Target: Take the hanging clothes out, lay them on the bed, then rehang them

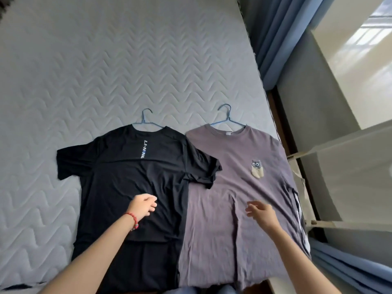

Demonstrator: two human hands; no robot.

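Note:
A black T-shirt (131,177) with white lettering lies flat on the bed, on a blue wire hanger (146,119) whose hook sticks out past the collar. To its right lies a purple-grey T-shirt (229,209) with an owl patch, on a second blue hanger (228,116). The black shirt's right sleeve overlaps the purple one. My left hand (143,206), fingers loosely curled, hovers over the black shirt's middle and holds nothing. My right hand (262,212) floats above the purple shirt with relaxed fingers.
The quilted white mattress (95,71) stretches far and left. Blue curtains (273,39) hang at the right, and more blue fabric (350,270) lies lower right. A white fabric wardrobe (350,177) stands right of the bed edge.

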